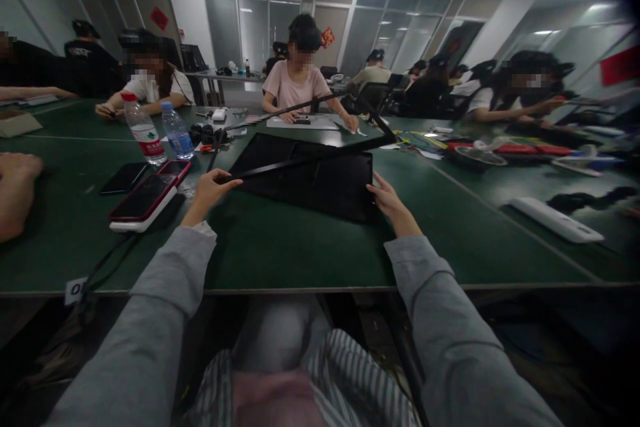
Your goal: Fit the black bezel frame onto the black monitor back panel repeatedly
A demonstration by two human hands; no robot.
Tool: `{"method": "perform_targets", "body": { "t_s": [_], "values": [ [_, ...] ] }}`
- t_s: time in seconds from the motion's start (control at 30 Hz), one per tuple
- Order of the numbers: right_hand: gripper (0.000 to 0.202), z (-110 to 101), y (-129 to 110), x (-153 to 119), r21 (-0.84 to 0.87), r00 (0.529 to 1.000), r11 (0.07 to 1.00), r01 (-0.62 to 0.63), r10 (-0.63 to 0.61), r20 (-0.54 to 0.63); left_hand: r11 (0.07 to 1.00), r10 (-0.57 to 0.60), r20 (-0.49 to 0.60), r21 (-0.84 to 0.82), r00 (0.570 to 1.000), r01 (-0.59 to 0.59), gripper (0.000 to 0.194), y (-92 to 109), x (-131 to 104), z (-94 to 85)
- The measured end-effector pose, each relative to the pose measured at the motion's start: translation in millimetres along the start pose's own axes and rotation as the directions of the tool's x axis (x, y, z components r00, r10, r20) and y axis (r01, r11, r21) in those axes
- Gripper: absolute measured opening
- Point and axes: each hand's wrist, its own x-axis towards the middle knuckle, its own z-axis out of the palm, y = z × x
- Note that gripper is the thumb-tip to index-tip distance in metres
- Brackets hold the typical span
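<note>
My left hand [213, 193] pinches the near left corner of a thin black rectangular frame [367, 143], which is raised at a tilt over the table. Beneath it lies a flat black panel [330, 190] with a divided-looking surface, its details dark. My right hand [390, 203] grips the panel's right edge, thumb and fingers closed around it. The frame crosses above the panel, and its far side rises toward the person opposite; whether the two pieces touch cannot be made out.
Left of me are two bottles [145, 133], a dark phone [124, 179] and a red-edged phone [145, 199] on a white power bank. A white bar-shaped device [555, 220] lies right. Another person's hand [17, 193] rests at far left. Several people sit around.
</note>
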Motion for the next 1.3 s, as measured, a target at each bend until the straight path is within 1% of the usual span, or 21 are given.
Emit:
{"method": "perform_targets", "body": {
  "t_s": [0.07,0.1,0.13,0.2,0.27,0.33,0.43,0.5,0.57,0.63,0.73,0.93,1.03,1.13,1.3],
  "values": [
    [0.055,-3,-4,4,0.005,0.996,0.997,0.073,-0.072,-0.057,0.991,0.055,0.026,0.122,0.998,-0.058,0.046,-1,-1,-0.1],
    [0.048,-6,-7,6,0.018,0.991,0.994,0.11,-0.108,-0.075,0.98,0.082,0.041,0.178,0.996,-0.088,0.044,-1,-2,0.5],
    [0.049,-9,-11,7,0.035,0.988,0.989,0.141,-0.138,-0.068,0.968,0.108,0.056,0.222,0.993,-0.118,0.042,-2,-2,1.3],
    [0.061,-13,-16,9,0.034,0.985,0.984,0.173,-0.173,0.024,0.948,0.147,0.086,0.272,0.985,-0.166,0.04,-3,-4,3.5],
    [0.067,-14,-19,9,-0.047,0.977,0.979,0.198,-0.193,0.096,0.937,0.171,0.108,0.289,0.979,-0.196,0.039,-4,-5,5.5],
    [0.067,-9,-16,7,-0.164,0.969,0.956,0.241,-0.227,0.1,0.931,0.182,0.13,0.295,0.975,-0.213,0.039,-7,-5,6.4],
    [0.064,2,-8,2,-0.321,0.938,0.881,0.347,-0.331,0.103,0.928,0.189,0.164,0.293,0.968,-0.23,0.04,-13,-4,5.3],
    [0.06,9,-4,-3,-0.43,0.905,0.801,0.416,-0.41,0.113,0.926,0.19,0.194,0.291,0.963,-0.241,0.041,-18,-2,4.0],
    [0.057,14,-1,-9,-0.542,0.876,0.709,0.451,-0.467,0.118,0.92,0.201,0.228,0.289,0.953,-0.264,0.042,-25,1,3.1],
    [0.056,15,0,-14,-0.625,0.859,0.632,0.457,-0.496,0.126,0.912,0.233,0.252,0.279,0.939,-0.301,0.043,-31,3,3.0],
    [0.057,15,1,-19,-0.686,0.855,0.579,0.44,-0.505,0.122,0.896,0.289,0.271,0.26,0.918,-0.359,0.044,-37,6,3.7],
    [0.058,10,0,-23,-0.701,0.847,0.567,0.432,-0.523,0.099,0.882,0.309,0.287,0.27,0.907,-0.386,0.044,-38,6,6.8],
    [0.058,9,0,-26,-0.687,0.84,0.576,0.444,-0.535,0.094,0.875,0.322,0.313,0.261,0.893,-0.407,0.042,-42,8,8.3],
    [0.057,8,-1,-29,-0.688,0.828,0.565,0.455,-0.553,0.094,0.87,0.335,0.324,0.254,0.885,-0.423,0.042,-47,10,9.0],
    [0.056,7,3,-30,-0.714,0.843,0.564,0.416,-0.533,0.071,0.876,0.327,0.319,0.252,0.89,-0.412,0.04,-51,12,9.7]
  ]
}}
